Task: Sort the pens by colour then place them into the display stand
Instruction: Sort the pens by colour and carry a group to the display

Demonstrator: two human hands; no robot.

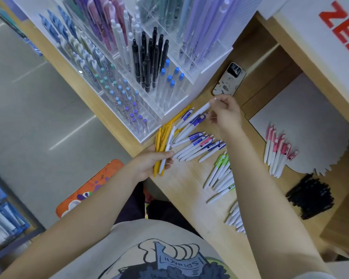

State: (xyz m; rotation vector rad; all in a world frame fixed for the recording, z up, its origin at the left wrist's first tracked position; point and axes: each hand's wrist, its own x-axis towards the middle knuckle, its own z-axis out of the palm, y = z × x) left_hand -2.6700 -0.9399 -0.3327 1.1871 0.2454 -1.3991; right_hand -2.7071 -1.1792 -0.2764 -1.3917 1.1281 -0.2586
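Your left hand [151,161] gripping a bunch of yellow pens [162,141], your right hand [226,113] pinching a white pen [199,111] above blue-clipped pens [197,143] on the worktop [185,188], clear display stand [149,87] beside, black heap [310,196], perhaps pens.

clear glossy acrylic display stand [169,109] on matt pale wood tabletop [181,184].

The red lettering [339,25] at the upper right of the frame runs off the right edge and cannot be read whole. The display stand [169,109] is cut by the top edge, so its rear rows are lost. The black pens [310,195] at the lower right blur into one dark mass. The white pens [237,218] near the right forearm are partly hidden behind it. Barcode labels [212,144] on the blue-clipped pens are too small to read.
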